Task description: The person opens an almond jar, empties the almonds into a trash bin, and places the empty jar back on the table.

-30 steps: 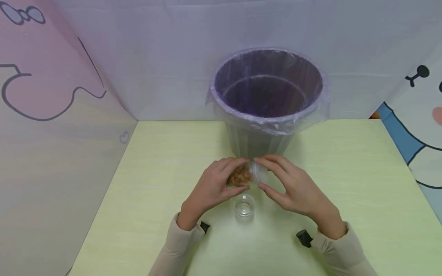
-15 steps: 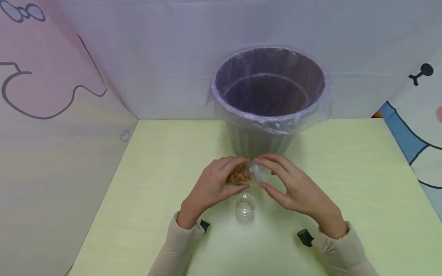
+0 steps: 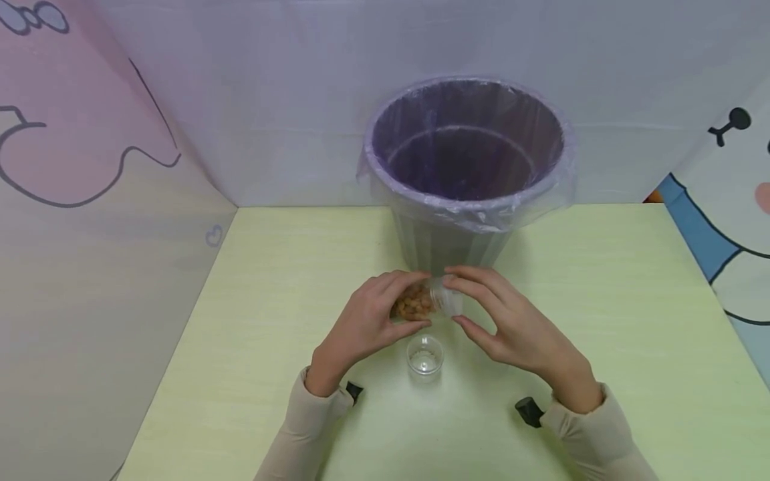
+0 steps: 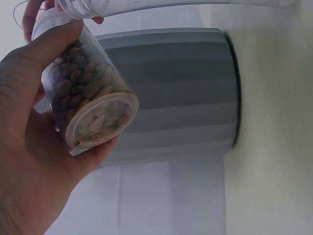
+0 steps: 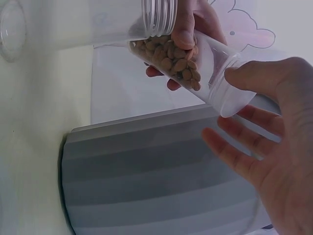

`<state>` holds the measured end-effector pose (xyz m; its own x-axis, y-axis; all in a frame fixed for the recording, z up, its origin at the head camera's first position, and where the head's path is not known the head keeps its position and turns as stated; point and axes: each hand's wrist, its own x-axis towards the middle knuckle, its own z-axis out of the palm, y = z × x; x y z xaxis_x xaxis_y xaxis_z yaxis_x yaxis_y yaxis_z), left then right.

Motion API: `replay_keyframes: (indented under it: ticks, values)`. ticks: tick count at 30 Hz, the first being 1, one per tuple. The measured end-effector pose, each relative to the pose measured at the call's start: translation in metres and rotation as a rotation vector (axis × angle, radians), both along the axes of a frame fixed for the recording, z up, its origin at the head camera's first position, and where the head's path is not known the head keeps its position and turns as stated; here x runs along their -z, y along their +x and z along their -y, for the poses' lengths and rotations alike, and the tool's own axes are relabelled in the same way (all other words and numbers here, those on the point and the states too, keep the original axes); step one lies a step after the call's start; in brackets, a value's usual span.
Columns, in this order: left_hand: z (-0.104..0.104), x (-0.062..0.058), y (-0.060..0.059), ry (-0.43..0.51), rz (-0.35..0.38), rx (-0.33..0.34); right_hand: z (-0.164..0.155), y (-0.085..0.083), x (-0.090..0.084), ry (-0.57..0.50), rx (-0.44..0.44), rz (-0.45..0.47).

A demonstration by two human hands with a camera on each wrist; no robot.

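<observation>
A clear plastic jar of almonds [image 3: 412,304] is held tilted on its side just in front of the bin. My left hand [image 3: 367,321] grips the jar's body, thumb on the near side; the almonds show through the wall in the left wrist view. At the jar's right end is a whitish translucent lid [image 5: 234,100], between the thumb and fingers of my right hand [image 3: 511,321]. In the right wrist view, that thumb rests on the lid's edge and the fingers curve round below. Nearer me, a second clear jar [image 3: 424,357] stands upright, lidless, its threaded neck showing.
Behind the hands stands a large grey bin [image 3: 451,244] lined with a thin purplish bag [image 3: 475,204]. The pale yellow-green table [image 3: 289,280] meets a white sheet at the back. Printed panels stand at the left and right.
Both hands and the almond jar stay in nearly the same place. The right fingers have shifted slightly on the lid. The whole head view has drifted a little.
</observation>
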<state>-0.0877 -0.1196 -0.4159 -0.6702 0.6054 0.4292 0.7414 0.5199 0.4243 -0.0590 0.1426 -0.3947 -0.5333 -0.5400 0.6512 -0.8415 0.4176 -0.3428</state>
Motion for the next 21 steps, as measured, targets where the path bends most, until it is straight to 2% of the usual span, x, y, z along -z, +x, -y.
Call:
replay_keyframes:
  ticks: [11,21]
  values:
    - [0.0015,-0.0008,-0.0003,0.009,0.0,0.003,-0.0009,-0.0017,0.0026,0.0,-0.009,0.047]
    - [0.0027,-0.0024,-0.0002,-0.003,0.007,-0.012,-0.0054,-0.004,0.0082,-0.037,-0.011,0.168]
